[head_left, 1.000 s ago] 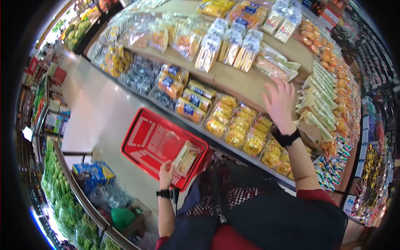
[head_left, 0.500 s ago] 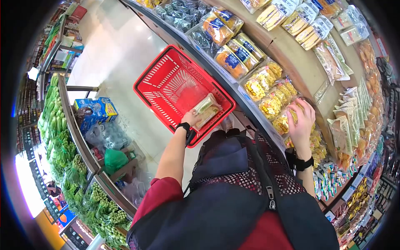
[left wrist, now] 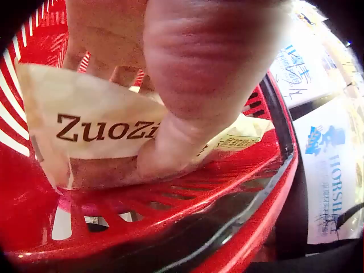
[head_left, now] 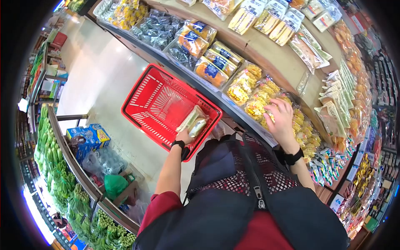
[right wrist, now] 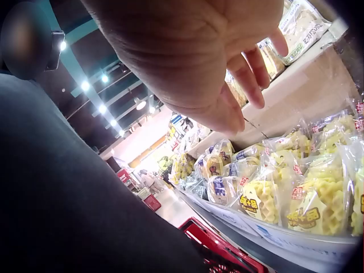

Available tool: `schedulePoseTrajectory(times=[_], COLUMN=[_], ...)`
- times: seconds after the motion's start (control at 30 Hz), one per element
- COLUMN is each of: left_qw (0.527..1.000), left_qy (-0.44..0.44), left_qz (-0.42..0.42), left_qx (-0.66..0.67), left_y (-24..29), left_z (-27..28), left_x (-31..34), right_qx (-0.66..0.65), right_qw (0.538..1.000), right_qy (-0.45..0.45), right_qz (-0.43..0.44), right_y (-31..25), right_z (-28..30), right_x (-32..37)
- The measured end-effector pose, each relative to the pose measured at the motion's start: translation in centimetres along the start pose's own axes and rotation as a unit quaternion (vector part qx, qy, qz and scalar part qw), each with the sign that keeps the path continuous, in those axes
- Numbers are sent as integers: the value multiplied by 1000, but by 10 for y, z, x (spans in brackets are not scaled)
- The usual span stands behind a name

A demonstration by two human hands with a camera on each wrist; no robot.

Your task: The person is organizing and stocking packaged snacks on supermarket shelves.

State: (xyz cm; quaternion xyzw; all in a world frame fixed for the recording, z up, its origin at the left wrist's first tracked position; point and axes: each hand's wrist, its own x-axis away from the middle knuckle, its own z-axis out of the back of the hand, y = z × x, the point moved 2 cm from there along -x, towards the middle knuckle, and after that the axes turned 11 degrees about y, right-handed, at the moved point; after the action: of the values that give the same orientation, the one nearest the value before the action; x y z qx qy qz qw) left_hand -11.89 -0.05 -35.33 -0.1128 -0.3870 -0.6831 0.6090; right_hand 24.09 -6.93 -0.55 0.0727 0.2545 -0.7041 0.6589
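A red shopping basket [head_left: 160, 83] stands beside the shelf, to the left of the person's body. Inside it is a wrapped bread package [head_left: 194, 118] in a pale paper-and-film wrapper printed "Zuozi". My left hand [head_left: 183, 136] reaches over the basket's near rim and pinches this package, the thumb [left wrist: 170, 136] across its printed front. Over the front row of the shelf, my right hand [head_left: 282, 121] hovers with fingers loosely spread and nothing between them. Beneath it lie clear bags of yellow waffles [right wrist: 318, 199], several side by side.
Packed buns [head_left: 211, 71] and dark wrapped snacks [head_left: 156, 29] fill the shelf's front row to the left. Behind them lie sandwich packs [head_left: 280, 23] and more pale bread packages [head_left: 333, 106]. Left of the aisle floor [head_left: 100, 68] are green vegetables [head_left: 52, 150] and a blue carton [head_left: 87, 141].
My right hand has come from the shelf's rear packages to above the waffle bags. The head view has swung about, and my left hand reaches further into the basket.
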Motion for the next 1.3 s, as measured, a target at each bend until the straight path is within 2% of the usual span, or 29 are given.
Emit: schedulePoseTrajectory(times=[0.03,0.17,0.27,0.3,0.37,0.43,0.57,0.63,0.7,0.77,0.83,0.87,0.9,0.93,0.97,1.03,1.1,1.17,1.2,1.27,1.3], left_qw=[998,991,967,947,939,891,897,893,905,918,953,927,958,940,902,899,892,867,835,842,846], left_qy=[53,123,74,44,36,-2,-81,-74,-90,-94,-17,77,14,70,127,129,130,191,252,293,299], left_qz=[10,-52,-24,-38,-58,-133,-185,-202,-229,-231,-235,-344,-249,-321,-410,-418,-432,-455,-482,-429,-395], left_qx=[15,32,244,316,338,434,394,395,347,310,192,130,140,95,51,20,19,66,84,148,194], left_y=[14,21,51,64,94,131,184,194,211,232,247,256,263,262,274,277,280,286,277,265,256], left_z=[15,55,132,146,185,204,225,227,233,239,249,243,249,244,238,237,233,242,242,248,248], left_x=[15,33,87,95,125,144,161,164,167,170,181,177,185,185,180,181,179,183,179,178,174], right_qx=[-10,-22,-43,-42,-63,-96,-137,-141,-138,-125,-82,-73,-73,-62,-32,-42,-53,-44,-38,-48,-25], right_qw=[1000,1000,998,998,997,994,986,987,982,984,980,977,977,975,974,976,980,988,988,999,998], right_qy=[-4,-11,-31,-31,-29,-33,3,-4,16,14,-32,-28,-27,-66,-95,-86,-40,-69,-62,-9,49], right_qz=[7,19,34,36,45,38,92,80,126,123,181,198,198,205,203,194,187,130,133,23,8], right_y=[-1,-2,-6,-6,-13,-26,-60,-60,-68,-66,-71,-70,-73,-69,-53,-50,-40,-24,-14,17,38], right_z=[-1,-3,-14,-14,-20,-16,7,8,18,27,26,26,16,8,10,5,6,14,22,42,52], right_x=[-2,-7,-10,-11,-17,-27,-55,-55,-58,-56,-57,-55,-49,-44,-44,-37,-35,-39,-44,-53,-59])
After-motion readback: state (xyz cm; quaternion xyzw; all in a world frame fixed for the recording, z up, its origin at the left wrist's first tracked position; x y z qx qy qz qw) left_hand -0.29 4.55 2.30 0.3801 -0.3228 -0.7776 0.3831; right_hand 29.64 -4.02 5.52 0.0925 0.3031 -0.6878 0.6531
